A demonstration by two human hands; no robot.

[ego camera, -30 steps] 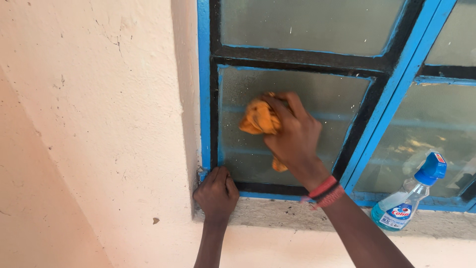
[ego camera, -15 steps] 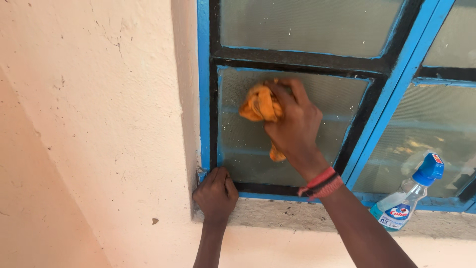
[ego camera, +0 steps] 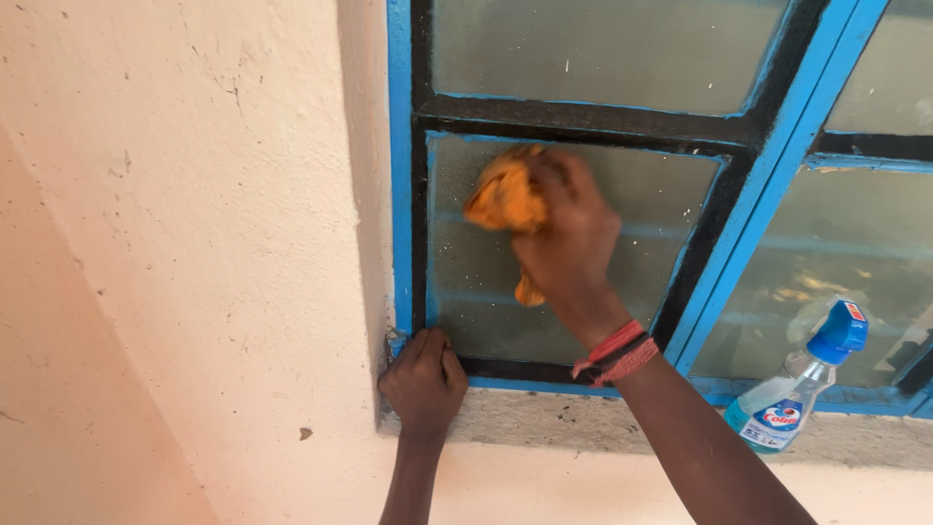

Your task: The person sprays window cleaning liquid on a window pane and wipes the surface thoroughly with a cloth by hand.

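Observation:
My right hand (ego camera: 569,243) grips a crumpled orange cloth (ego camera: 503,197) and presses it against the frosted glass pane (ego camera: 661,209) of a blue and black window frame (ego camera: 768,146), near the pane's top. Red and black bands circle that wrist. My left hand (ego camera: 424,379) rests with fingers curled on the concrete sill (ego camera: 583,423) at the frame's lower left corner, holding nothing.
A clear spray bottle (ego camera: 792,389) with blue liquid and a blue trigger head leans on the sill at the right, against the adjacent pane. A peach plastered wall (ego camera: 194,243) fills the left side. More panes sit above and to the right.
My right hand has slid the orange cloth upward on the pane, from its middle to near its top edge. The left hand and the bottle have stayed put.

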